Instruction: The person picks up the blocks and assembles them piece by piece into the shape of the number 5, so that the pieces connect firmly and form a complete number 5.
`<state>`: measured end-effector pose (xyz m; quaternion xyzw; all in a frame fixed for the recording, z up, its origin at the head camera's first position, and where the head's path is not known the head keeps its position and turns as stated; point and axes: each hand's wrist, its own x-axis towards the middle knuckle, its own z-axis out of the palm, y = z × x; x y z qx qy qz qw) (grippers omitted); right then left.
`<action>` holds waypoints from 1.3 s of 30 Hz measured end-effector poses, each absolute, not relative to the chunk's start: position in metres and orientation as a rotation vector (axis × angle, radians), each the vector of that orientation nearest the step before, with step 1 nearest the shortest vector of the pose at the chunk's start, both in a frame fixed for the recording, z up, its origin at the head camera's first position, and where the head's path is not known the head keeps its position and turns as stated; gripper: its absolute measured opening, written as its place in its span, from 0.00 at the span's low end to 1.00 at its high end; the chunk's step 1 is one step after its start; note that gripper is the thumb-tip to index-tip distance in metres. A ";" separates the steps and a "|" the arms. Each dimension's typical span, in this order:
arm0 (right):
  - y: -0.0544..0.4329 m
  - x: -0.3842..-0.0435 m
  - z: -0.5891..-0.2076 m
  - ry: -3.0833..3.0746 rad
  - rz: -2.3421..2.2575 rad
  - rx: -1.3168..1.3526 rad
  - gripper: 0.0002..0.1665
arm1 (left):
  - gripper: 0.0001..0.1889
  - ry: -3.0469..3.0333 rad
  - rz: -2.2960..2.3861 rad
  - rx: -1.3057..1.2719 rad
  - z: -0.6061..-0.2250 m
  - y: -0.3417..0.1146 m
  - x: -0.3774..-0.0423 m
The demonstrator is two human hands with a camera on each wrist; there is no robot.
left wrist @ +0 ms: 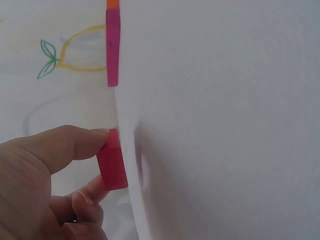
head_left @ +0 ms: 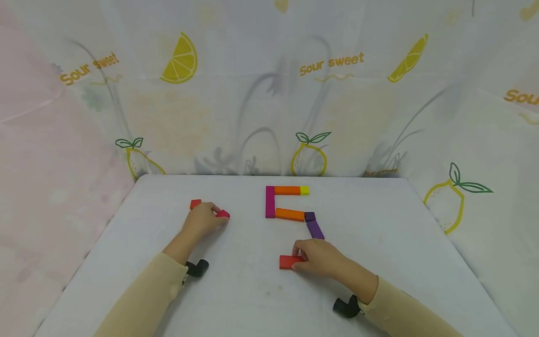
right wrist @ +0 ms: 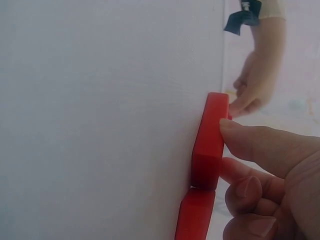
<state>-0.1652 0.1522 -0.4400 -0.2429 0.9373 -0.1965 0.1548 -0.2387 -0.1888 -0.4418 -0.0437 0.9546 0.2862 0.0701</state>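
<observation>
My left hand (head_left: 203, 219) pinches a small red block (left wrist: 114, 162) between thumb and finger, slightly above the white table. Another red block (head_left: 195, 203) lies just behind that hand, partly covered by it. At the front centre, my right hand (head_left: 321, 257) pinches a longer red block (head_left: 288, 262) with thumb and finger. In the right wrist view, a second red block (right wrist: 196, 215) touches the near end of the pinched one; the head view hides it behind the hand.
Beyond the right hand, a magenta block (head_left: 270, 201), a far orange block (head_left: 287, 190), a yellow block (head_left: 304, 190), a nearer orange block (head_left: 289, 215), a small dark purple block (head_left: 309, 216) and a longer purple block (head_left: 315, 230) form an angular line. A lemon-printed cloth (head_left: 236, 117) hangs behind the table (head_left: 236, 290).
</observation>
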 end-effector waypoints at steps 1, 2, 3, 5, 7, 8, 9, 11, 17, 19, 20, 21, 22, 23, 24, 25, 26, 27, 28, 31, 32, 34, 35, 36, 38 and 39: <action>0.152 -0.165 -0.440 2.683 -0.563 -0.694 0.12 | 0.22 2.871 0.861 -0.123 -0.441 -0.187 -0.237; 0.152 -0.165 -0.439 2.680 -0.565 -0.691 0.12 | 0.22 2.870 0.859 -0.112 -0.440 -0.184 -0.235; 0.152 -0.164 -0.439 2.678 -0.566 -0.692 0.12 | 0.22 2.873 0.856 -0.096 -0.439 -0.183 -0.234; 0.151 -0.164 -0.438 2.673 -0.568 -0.687 0.12 | 0.21 2.871 0.853 -0.075 -0.437 -0.179 -0.230; 0.151 -0.163 -0.437 2.668 -0.570 -0.682 0.12 | 0.21 2.866 0.854 -0.059 -0.436 -0.175 -0.227; 0.151 -0.163 -0.436 2.664 -0.572 -0.678 0.12 | 0.20 2.862 0.856 -0.049 -0.436 -0.173 -0.225; 0.150 -0.163 -0.436 2.662 -0.571 -0.678 0.12 | 0.20 2.859 0.858 -0.039 -0.436 -0.170 -0.223; 0.150 -0.164 -0.436 2.656 -0.569 -0.670 0.12 | 0.19 2.850 0.853 -0.013 -0.437 -0.166 -0.219; 0.149 -0.164 -0.436 2.643 -0.575 -0.659 0.12 | 0.18 2.841 0.846 0.061 -0.437 -0.149 -0.206; 0.149 -0.164 -0.436 2.641 -0.579 -0.657 0.12 | 0.18 2.839 0.837 0.076 -0.437 -0.143 -0.201; 0.148 -0.164 -0.436 2.640 -0.580 -0.658 0.12 | 0.18 2.836 0.834 0.082 -0.436 -0.140 -0.198; 0.148 -0.164 -0.436 2.640 -0.581 -0.658 0.13 | 0.18 2.832 0.831 0.089 -0.435 -0.137 -0.196; 0.148 -0.164 -0.436 2.640 -0.581 -0.659 0.13 | 0.18 2.830 0.829 0.095 -0.435 -0.134 -0.193; 0.148 -0.164 -0.436 2.641 -0.579 -0.660 0.13 | 0.18 2.829 0.825 0.101 -0.435 -0.131 -0.191; 0.148 -0.164 -0.436 2.642 -0.579 -0.661 0.13 | 0.18 2.830 0.824 0.110 -0.435 -0.129 -0.189; 0.148 -0.164 -0.436 2.642 -0.578 -0.663 0.13 | 0.18 2.828 0.828 0.118 -0.434 -0.127 -0.187; 0.148 -0.164 -0.436 2.643 -0.577 -0.665 0.13 | 0.17 2.827 0.831 0.125 -0.434 -0.124 -0.186; 0.149 -0.164 -0.436 2.642 -0.580 -0.666 0.13 | 0.17 2.828 0.837 0.136 -0.434 -0.123 -0.184; 0.149 -0.165 -0.436 2.642 -0.582 -0.667 0.13 | 0.17 2.829 0.838 0.149 -0.434 -0.121 -0.182; 0.149 -0.165 -0.436 2.639 -0.588 -0.670 0.12 | 0.16 2.823 0.855 0.158 -0.434 -0.116 -0.179; 0.149 -0.165 -0.436 2.639 -0.589 -0.671 0.12 | 0.16 2.822 0.856 0.160 -0.434 -0.114 -0.177; 0.149 -0.165 -0.436 2.636 -0.589 -0.669 0.12 | 0.16 2.822 0.849 0.171 -0.435 -0.112 -0.175; 0.149 -0.165 -0.435 2.636 -0.588 -0.669 0.12 | 0.16 2.820 0.849 0.171 -0.435 -0.110 -0.174; 0.149 -0.165 -0.435 2.635 -0.587 -0.668 0.12 | 0.16 2.821 0.843 0.182 -0.435 -0.109 -0.173; 0.149 -0.165 -0.435 2.635 -0.586 -0.668 0.12 | 0.16 2.821 0.833 0.206 -0.436 -0.106 -0.172; 0.149 -0.165 -0.435 2.634 -0.585 -0.668 0.12 | 0.16 2.822 0.828 0.218 -0.436 -0.105 -0.171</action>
